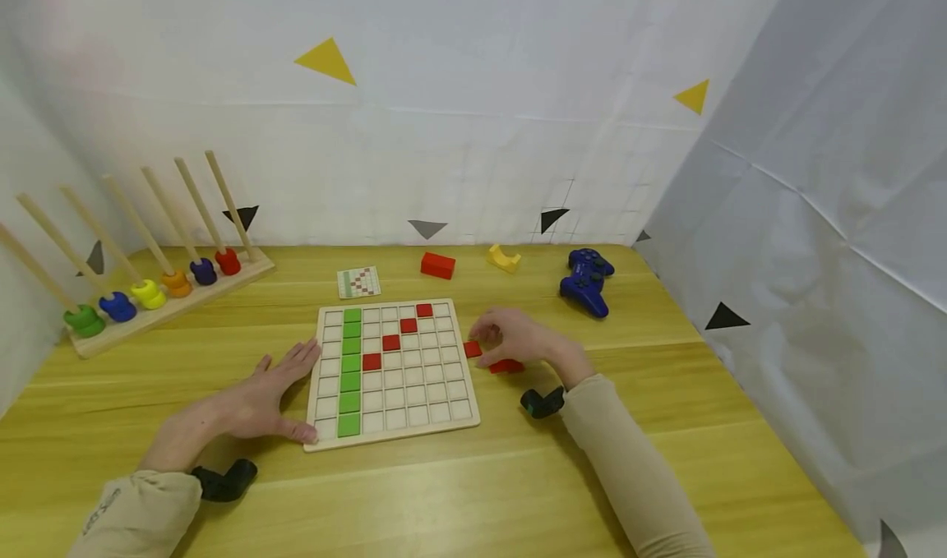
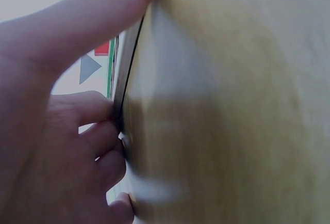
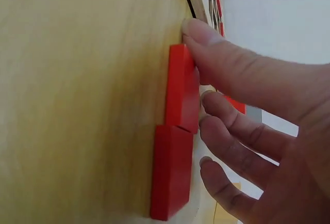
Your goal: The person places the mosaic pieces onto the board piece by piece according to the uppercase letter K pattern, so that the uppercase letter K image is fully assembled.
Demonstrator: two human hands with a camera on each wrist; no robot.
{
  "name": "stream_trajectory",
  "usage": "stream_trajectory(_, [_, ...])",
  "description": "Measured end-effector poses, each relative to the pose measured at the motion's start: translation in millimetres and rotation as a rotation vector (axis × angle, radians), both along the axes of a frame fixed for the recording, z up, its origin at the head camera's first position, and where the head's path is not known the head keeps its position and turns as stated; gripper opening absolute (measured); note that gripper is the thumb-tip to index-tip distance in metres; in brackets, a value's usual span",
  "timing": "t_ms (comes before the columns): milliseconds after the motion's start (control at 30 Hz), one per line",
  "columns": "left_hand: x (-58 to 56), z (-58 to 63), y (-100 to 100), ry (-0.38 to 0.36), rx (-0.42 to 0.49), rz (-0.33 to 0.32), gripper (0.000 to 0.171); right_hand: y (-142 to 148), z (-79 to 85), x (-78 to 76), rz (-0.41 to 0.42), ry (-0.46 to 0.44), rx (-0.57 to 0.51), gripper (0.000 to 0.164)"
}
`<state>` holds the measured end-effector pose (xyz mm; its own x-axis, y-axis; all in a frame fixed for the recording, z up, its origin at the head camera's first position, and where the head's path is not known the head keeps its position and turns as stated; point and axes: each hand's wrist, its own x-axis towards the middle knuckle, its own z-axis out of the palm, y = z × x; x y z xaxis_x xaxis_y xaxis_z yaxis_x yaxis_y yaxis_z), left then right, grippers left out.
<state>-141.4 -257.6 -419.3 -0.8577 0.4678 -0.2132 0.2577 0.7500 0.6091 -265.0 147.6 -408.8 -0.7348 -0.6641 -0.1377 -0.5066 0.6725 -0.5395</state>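
Note:
A wooden grid board [image 1: 395,433] lies flat on the table. Green tiles [image 1: 351,363] fill one of its columns, and several red tiles [image 1: 390,343] run diagonally up to the right. My left hand [image 1: 251,398] rests against the board's left edge, thumb and fingers spread. Beyond the right edge, my right hand [image 1: 521,338] pinches a red tile [image 1: 472,349] between thumb and fingertips. More loose red tiles [image 3: 172,172] lie on the table below that hand. In the right wrist view the thumb hides the pinched tile.
Behind the board lie a small pattern card [image 1: 358,283], a red block [image 1: 438,265] and a yellow curved block [image 1: 504,259]. A blue game controller [image 1: 587,281] is at the back right. The wooden peg stand [image 1: 173,299] with coloured rings occupies the left.

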Motion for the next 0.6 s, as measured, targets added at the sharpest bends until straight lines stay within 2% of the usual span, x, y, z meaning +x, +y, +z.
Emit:
stream_trajectory(333, [0.5, 1.1, 0.3, 0.004, 0.0, 0.001, 0.123, -0.7, -4.8, -0.1, 0.0, -0.014, -0.048, 0.03])
stream_trajectory(600, [0.0, 1.2, 0.8, -0.006, -0.004, 0.002, 0.123, 1.3, -7.2, -1.5, -0.059, -0.057, -0.071, 0.021])
